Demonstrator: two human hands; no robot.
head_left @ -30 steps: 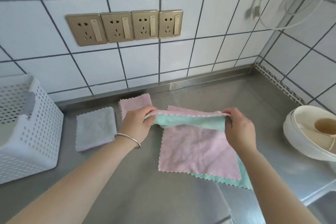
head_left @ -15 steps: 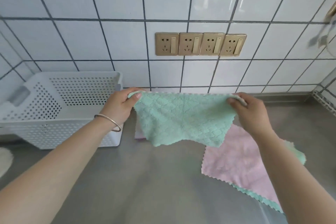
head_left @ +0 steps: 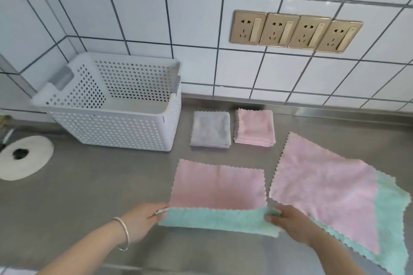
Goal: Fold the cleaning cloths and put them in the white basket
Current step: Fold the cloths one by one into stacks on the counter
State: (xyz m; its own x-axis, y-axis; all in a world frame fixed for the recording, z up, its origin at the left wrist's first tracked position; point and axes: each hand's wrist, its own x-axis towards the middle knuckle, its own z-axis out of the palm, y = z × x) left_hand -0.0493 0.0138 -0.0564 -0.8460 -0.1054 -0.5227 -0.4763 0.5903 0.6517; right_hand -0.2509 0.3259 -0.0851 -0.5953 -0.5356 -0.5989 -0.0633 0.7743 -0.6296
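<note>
Both hands, left hand (head_left: 143, 219) and right hand (head_left: 290, 223), pinch the pink-and-green square cloth (head_left: 218, 190), half folded; two folded cloths (head_left: 211, 129) wait at twelve o'clock, the white perforated plastic basket (head_left: 116, 127) holds none.

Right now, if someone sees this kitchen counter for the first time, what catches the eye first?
Probably the pink and green cloth lying flat at front centre, with the left hand and right hand pinching its near green edge. Beside it on the right, more unfolded cloths lie spread. Further back, a folded grey cloth and a folded pink cloth sit next to the white basket.
</note>
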